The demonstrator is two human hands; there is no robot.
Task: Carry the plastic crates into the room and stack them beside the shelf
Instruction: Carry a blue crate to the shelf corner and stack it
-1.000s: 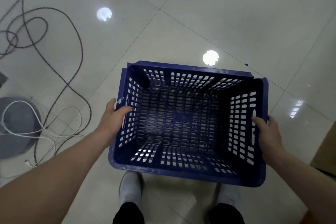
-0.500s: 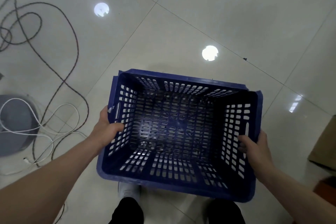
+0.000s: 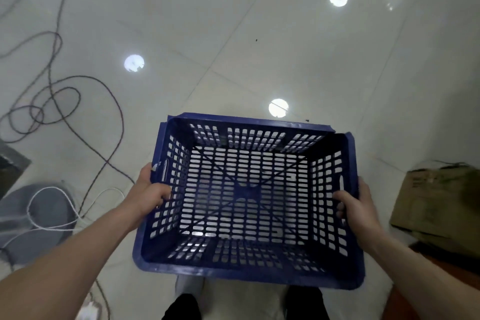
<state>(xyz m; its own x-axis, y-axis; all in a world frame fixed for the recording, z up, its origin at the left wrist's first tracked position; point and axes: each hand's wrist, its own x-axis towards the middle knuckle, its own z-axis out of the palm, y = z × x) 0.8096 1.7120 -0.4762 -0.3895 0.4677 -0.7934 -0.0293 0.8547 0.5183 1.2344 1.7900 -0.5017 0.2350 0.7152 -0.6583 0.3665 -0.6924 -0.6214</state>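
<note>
We hold the blue crate (image 3: 249, 273) in the air above the tiled floor (image 3: 259, 34), in front of our legs. Left-hand fingers (image 3: 163, 191) curl over the left end wall, and right-hand fingers (image 3: 340, 199) curl over the right end wall. Its open top faces up, with the long axis running from hand to hand. The floor shows through its slotted bottom. Cables (image 3: 85, 80) lie to the left and a cardboard box (image 3: 436, 200) sits to the right.

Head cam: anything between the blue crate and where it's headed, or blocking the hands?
Nothing blocks the grip: the left hand and right hand hold the blue perforated plastic crate by its side walls. The shelf is out of view. The tiled floor straight ahead shows no obstacle; dark looped cables lie left, a brown cardboard box right.
</note>
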